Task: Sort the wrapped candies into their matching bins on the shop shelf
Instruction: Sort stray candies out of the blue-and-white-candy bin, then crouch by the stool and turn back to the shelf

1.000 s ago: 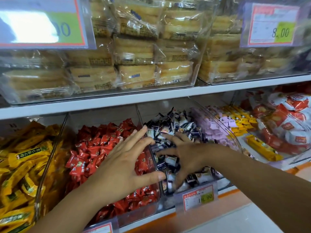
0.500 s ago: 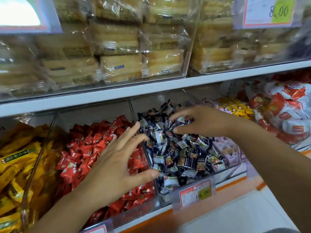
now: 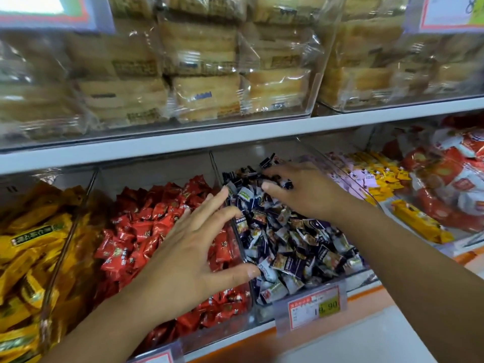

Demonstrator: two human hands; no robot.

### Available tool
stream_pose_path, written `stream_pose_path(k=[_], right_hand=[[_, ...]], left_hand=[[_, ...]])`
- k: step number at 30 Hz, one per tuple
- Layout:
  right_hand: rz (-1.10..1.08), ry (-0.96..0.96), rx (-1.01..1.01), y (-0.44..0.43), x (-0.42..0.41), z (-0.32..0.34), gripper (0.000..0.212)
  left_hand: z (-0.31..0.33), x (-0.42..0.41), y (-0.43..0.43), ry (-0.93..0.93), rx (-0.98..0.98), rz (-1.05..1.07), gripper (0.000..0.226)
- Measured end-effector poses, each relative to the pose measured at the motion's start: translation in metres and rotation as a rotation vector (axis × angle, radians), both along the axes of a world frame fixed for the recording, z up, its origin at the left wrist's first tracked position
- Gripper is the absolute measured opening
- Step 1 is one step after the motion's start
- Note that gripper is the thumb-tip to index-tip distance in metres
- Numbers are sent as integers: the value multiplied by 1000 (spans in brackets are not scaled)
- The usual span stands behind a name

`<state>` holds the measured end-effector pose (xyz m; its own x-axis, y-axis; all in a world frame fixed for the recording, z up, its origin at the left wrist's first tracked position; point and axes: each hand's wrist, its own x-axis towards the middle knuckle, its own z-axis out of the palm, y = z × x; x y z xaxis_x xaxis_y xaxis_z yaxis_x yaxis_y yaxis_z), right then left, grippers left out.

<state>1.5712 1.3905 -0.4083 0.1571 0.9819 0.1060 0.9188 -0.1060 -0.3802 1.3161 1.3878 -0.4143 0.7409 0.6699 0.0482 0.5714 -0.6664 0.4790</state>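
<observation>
Head view, looking down at the lower row of the shop shelf point(image 3: 264, 334). The move ahead turns on the clear divider point(image 3: 216, 170) between the red candies point(image 3: 141, 231) and the dark blue-and-white candies point(image 3: 296, 247).

The left hand point(image 3: 188, 247) hovers flat over the red heap with its fingers spread straight, holding nothing. Its thumb crosses the divider, so the dark bin lies just to its right.

The right hand point(image 3: 306, 191) is inside that dark bin, near the back wall, palm down and fingers curled into the pile. Whether it has pinched a candy I cannot tell — the fingertips are sunk among the wrappers. It is plainly the nearer hand for anything in this bin.

The candies lie jumbled and share no long axis. The bin itself runs front to back, from the price tag point(image 3: 315, 307) toward the rear. So a pick at the back is, I judge, a reach away from the body, and a stray red one would then travel left across the divider.

- Hands: two.
- Sorts of sweets on this row: five — yellow candies point(image 3: 31, 247), red, dark, a pink-and-yellow mix point(image 3: 366, 179), and red-and-white packs point(image 3: 450, 184) at far right.
- Pieces in each heap: too many to count.
- Misplaced candies: none that I can make out.

Wrapped cakes point(image 3: 204, 98) fill the clear boxes above.
</observation>
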Motion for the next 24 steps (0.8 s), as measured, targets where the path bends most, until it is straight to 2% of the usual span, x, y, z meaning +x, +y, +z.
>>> stream_pose_path(k=[3,5,9,14,18,20,24], right_hand=[[-4,-190,-242,23,-6,-29,78],[45,-268,-361,25,-12,-41,77],[80,-165,-418,8,-10,-29,76],[84,-34,-65,-17,-12,-5,54],[109,78,111,-44,-30,0,37],[103,76,218,-62,-37,2,33],[160,25,378,-105,-60,-4,33]], left_hand=[[1,-1,2,15,3,-13,91],[3,-1,2,39,11,-21,87],[5,0,2,81,14,-26,83],[6,2,10,53,56,-39,89],[-2,-1,5,-37,77,-42,87],[-7,-6,-5,-91,135,-60,86],[-13,-31,-41,-78,269,-74,80]])
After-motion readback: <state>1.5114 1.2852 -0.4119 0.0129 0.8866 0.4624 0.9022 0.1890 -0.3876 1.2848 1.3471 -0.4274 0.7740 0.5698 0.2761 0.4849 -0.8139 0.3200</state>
